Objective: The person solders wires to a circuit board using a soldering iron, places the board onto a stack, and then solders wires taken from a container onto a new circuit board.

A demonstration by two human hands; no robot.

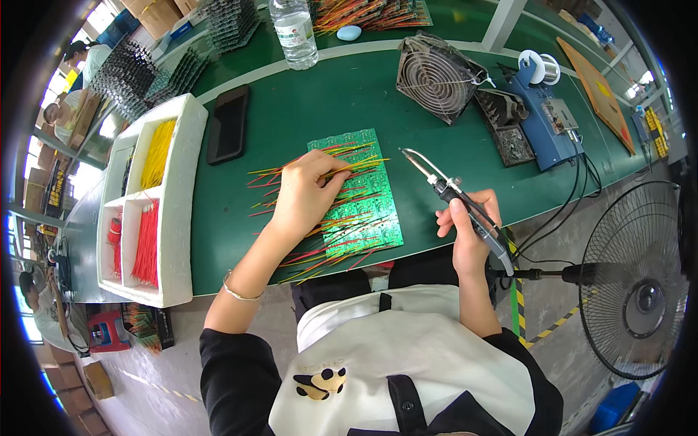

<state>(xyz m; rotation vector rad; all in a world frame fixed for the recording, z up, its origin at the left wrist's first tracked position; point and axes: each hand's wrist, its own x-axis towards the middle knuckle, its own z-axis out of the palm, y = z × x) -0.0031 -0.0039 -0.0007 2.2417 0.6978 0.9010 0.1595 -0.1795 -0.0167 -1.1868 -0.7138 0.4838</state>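
A green panel of circuit boards [389,211] lies on the green table, with many red, yellow and black wires [349,218] sticking out across it to the left. Over the panel's upper left part, my left hand [305,190] is closed in a pinch on a yellow wire [366,165]. Its fingers partly hide the wire's end. My right hand [471,225] grips a soldering iron [465,200] with a curved metal solder-feed tube at its front. The iron's tip points up and left, just right of the panel and apart from it.
To the left stands a white foam box [185,211] of yellow and red wires, beside a black phone [228,125]. A water bottle [294,36], dusty square fan [440,76] and blue solder feeder [547,116] stand farther back. A floor fan [643,298] is right.
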